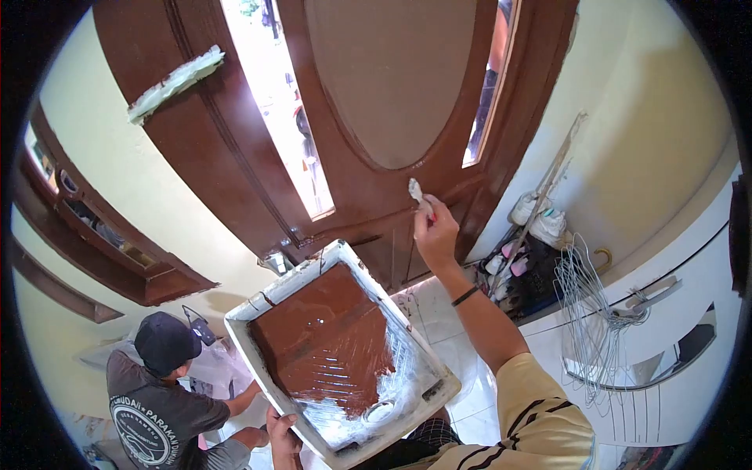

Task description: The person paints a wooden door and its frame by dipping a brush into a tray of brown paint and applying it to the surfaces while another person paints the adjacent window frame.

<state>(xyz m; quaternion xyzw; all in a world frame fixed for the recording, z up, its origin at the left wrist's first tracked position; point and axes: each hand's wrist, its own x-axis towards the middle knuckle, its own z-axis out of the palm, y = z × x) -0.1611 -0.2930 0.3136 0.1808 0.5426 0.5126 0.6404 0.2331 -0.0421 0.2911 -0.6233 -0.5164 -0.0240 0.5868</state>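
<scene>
Left hand (283, 431): at 7 o'clock, closed on the tray's near-left rim, thumb on the edge; the fingers beneath are partly hidden.
Tray (444, 385): just below centre, toward 6 o'clock, in the left hand; a rounded rectangle with a paint-smeared, whitish rim, long axis from 11 to 5 o'clock.
Paint (313, 337): glossy brown, filling most of the tray; streaky white ridges show at its 5 o'clock end.
Right sleeve (540, 423): yellowish cloth with dark stripes, at 5 o'clock.
Right hand (436, 231): just right of centre, fingers curled and pinching the brush's handle; a dark band circles the wrist.
Brush (416, 189): in the right hand, near the door's lower panels, whitish head aimed toward 11 o'clock, handle red; whether it touches the door I cannot tell.
Co-worker (153, 407): at 8 o'clock, in a dark cap and printed grey shirt, one arm reaching toward the tray, its hand hidden.
Wire (603, 321): thin, loose metal loops at 4 o'clock.
Door (364, 192): at 12 o'clock, brown, with a duller oval panel (392, 78) between bright narrow openings.
</scene>
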